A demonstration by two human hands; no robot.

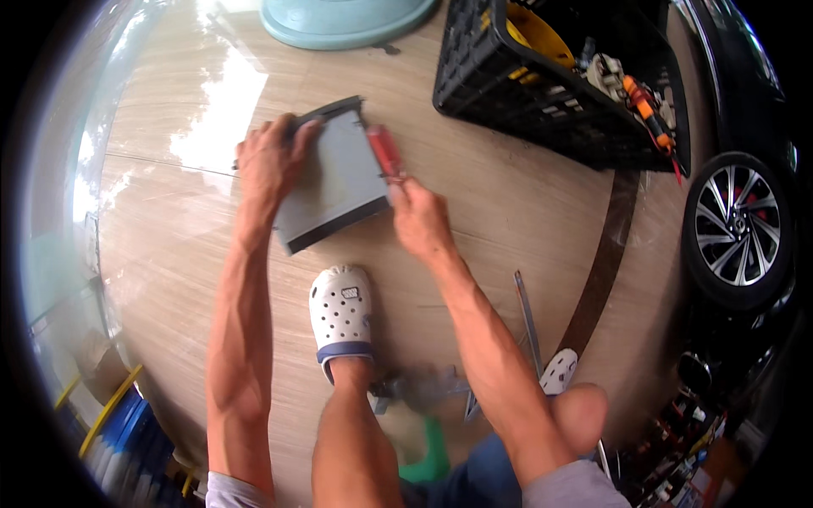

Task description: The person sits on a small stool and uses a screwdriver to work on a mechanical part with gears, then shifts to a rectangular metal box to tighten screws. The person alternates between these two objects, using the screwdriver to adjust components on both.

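A grey, flat rectangular box with dark edges is tilted on the tiled floor in front of me. My left hand grips its far left edge, the thumb lying over the top. At the box's right side, my right hand is closed around the lower part of a red-handled tool. The red handle sticks out beyond the fist, against or very near the box's side. Blur and the fingers hide the tool's exact kind.
A black plastic crate with tools, including an orange-and-black one, stands at the far right. Beyond it is a car wheel. A pale blue round base sits at the far edge. My white clog is close below the box.
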